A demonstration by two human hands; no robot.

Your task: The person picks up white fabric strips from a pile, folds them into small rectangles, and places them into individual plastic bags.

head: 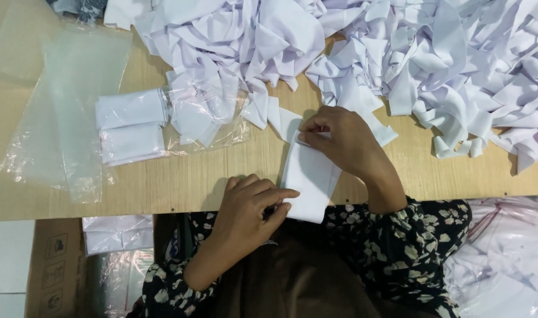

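At the counter's (180, 188) near edge, the left hand (251, 203) pinches the lower end of a folded white fabric strip (310, 176) while the right hand (342, 138) presses its upper end flat. A clear bag (180, 118) already holds a few folded strips (130, 126). By the look of it most work remains, since a big loose pile (398, 53) fills the far edge.

Single view, head-worn camera. It looks steeply down, almost straight, over the wearer's lap onto the wooden worktop (192, 176), whose near edge runs across the lower third of the frame. The camera sits close: both hands fill the centre, with forearms entering from the bottom. The far side of the worktop is cut off at the top edge. No second view shares the scene.
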